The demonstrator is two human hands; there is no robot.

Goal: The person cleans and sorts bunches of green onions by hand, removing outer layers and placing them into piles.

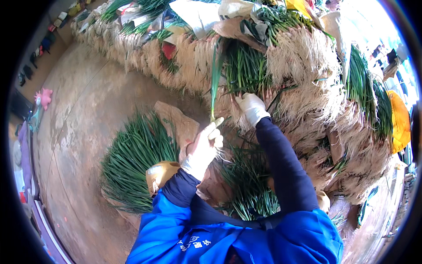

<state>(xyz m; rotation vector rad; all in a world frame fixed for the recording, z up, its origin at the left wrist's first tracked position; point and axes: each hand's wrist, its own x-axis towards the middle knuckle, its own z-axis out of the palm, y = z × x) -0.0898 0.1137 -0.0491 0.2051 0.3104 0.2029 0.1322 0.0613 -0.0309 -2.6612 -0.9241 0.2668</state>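
Upright in my left hand [205,143], in a white glove, is a small bunch of long-leaved green plants [214,86]. The fingers close round its pale base, and thin roots hang out below the fist. Farther forward and to the right, my right hand [252,108], gloved in white too, reaches into the stacked pile. Its fingers are curled at the reddish stem bases of a dense clump of green plants [247,68], and the fingertips are partly hidden among the stems.
The high pile's pale root fringe [292,61] runs across the far side and down the right. A spread bundle of green plants [134,163] lies left of me on the floor, beside brown sacking [176,121]. More leafy plants [248,176] lie under my right arm. A yellow sack [399,121] is far right.
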